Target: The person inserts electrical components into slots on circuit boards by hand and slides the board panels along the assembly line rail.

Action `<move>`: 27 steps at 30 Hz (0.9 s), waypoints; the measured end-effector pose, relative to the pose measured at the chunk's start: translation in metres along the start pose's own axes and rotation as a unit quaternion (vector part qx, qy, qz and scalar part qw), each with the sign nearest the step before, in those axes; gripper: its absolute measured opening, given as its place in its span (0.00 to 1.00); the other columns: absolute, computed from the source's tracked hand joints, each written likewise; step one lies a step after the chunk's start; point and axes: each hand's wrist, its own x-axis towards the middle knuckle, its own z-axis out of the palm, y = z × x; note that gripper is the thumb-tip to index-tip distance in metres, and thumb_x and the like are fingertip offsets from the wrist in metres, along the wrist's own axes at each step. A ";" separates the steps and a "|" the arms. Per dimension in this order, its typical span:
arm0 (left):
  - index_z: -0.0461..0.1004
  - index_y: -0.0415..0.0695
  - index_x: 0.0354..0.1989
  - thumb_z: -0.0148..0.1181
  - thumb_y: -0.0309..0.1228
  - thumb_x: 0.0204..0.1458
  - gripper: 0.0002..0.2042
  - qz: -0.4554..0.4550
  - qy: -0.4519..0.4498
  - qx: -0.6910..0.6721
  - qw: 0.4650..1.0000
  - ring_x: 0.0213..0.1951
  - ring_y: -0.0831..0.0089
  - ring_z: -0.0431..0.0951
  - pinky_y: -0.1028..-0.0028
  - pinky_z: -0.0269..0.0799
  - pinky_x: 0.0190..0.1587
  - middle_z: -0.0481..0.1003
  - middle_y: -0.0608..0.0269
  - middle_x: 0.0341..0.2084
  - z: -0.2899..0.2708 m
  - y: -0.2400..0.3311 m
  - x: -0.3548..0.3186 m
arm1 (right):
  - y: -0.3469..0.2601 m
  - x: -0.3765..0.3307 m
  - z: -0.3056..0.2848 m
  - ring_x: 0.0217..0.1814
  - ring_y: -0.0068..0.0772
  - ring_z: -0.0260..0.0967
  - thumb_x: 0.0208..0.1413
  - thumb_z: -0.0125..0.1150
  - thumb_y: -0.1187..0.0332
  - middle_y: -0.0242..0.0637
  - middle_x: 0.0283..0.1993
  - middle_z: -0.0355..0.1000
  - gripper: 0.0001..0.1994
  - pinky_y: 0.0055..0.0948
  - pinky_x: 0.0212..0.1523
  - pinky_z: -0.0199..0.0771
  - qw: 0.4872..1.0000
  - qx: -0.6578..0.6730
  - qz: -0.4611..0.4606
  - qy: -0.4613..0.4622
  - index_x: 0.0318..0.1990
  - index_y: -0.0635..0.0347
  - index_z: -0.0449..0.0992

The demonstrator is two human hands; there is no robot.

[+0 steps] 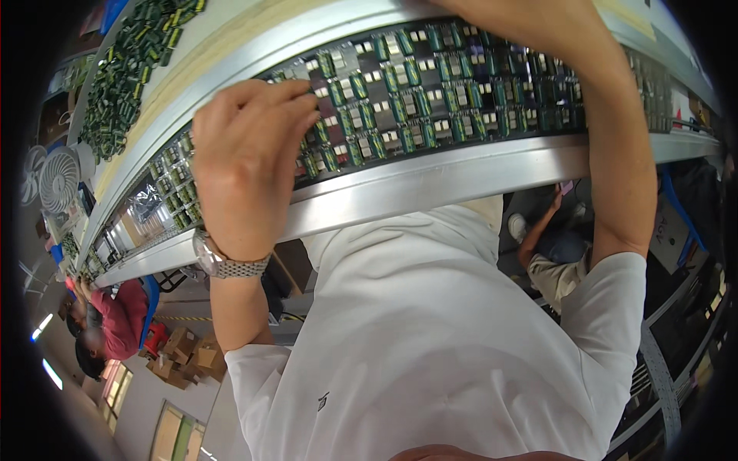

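So the left hand (244, 150) is over the rows of little green parts (423, 102), back of the hand up, metal watch (207, 255) on that wrist. Its thumb and index tips are pretty close together right at the left end of the clear view of the rows, but I can't tell if they've got a part between them or are just touching one. The right hand (503, 11) is reaching past the rows and gets cut off by the top edge, so no clue what those fingers are doing.

The parts sit in slanted rows with small white blocks (368, 77) among them, all between a near rail (430, 170) and a far rail (323, 41), both shiny metal. More rows show left of the left hand. Past the far rail, on the pale surface (231, 14), there's a big loose pile (127, 84) of green pieces.

Off to the left there's a white fan (59, 178), someone in a red top (127, 319), and cardboard boxes (183, 349) lower down. Another person (561, 273) is sitting on the right, beyond the near rail.
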 end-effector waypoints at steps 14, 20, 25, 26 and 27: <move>0.79 0.35 0.30 0.62 0.26 0.53 0.06 -0.022 0.093 0.038 0.995 0.38 0.55 0.82 0.61 0.78 0.45 0.79 0.48 0.30 0.030 -0.071 0.098 | -0.051 0.008 0.028 0.39 0.39 0.81 0.54 0.70 0.74 0.37 0.44 0.83 0.06 0.31 0.40 0.81 0.995 -0.013 0.056 -0.079 0.39 0.63 0.85; 0.79 0.36 0.30 0.56 0.20 0.49 0.05 -0.013 0.102 0.053 0.993 0.39 0.53 0.82 0.63 0.80 0.46 0.78 0.47 0.30 0.028 -0.064 0.087 | -0.040 -0.003 0.039 0.33 0.29 0.79 0.55 0.71 0.74 0.32 0.45 0.83 0.06 0.25 0.34 0.81 0.989 0.004 0.120 -0.082 0.39 0.63 0.86; 0.79 0.35 0.30 0.57 0.18 0.48 0.05 -0.008 0.079 0.058 0.995 0.39 0.53 0.82 0.62 0.80 0.46 0.78 0.45 0.30 0.023 -0.063 0.076 | -0.037 -0.004 0.039 0.34 0.27 0.81 0.55 0.72 0.73 0.32 0.44 0.84 0.06 0.23 0.35 0.82 0.990 -0.017 0.116 -0.082 0.39 0.63 0.86; 0.79 0.34 0.30 0.56 0.18 0.48 0.05 -0.009 0.096 0.035 0.995 0.39 0.52 0.82 0.61 0.80 0.46 0.78 0.45 0.30 0.024 -0.063 0.075 | -0.037 -0.004 0.038 0.35 0.27 0.81 0.55 0.72 0.73 0.32 0.45 0.84 0.06 0.24 0.34 0.81 0.988 -0.031 0.128 -0.080 0.39 0.62 0.87; 0.79 0.34 0.30 0.56 0.18 0.48 0.05 -0.009 0.113 0.012 0.993 0.40 0.51 0.82 0.61 0.80 0.46 0.78 0.44 0.30 0.024 -0.063 0.075 | -0.036 -0.005 0.038 0.35 0.27 0.81 0.55 0.72 0.73 0.32 0.45 0.84 0.06 0.24 0.34 0.81 0.988 -0.032 0.130 -0.082 0.39 0.62 0.87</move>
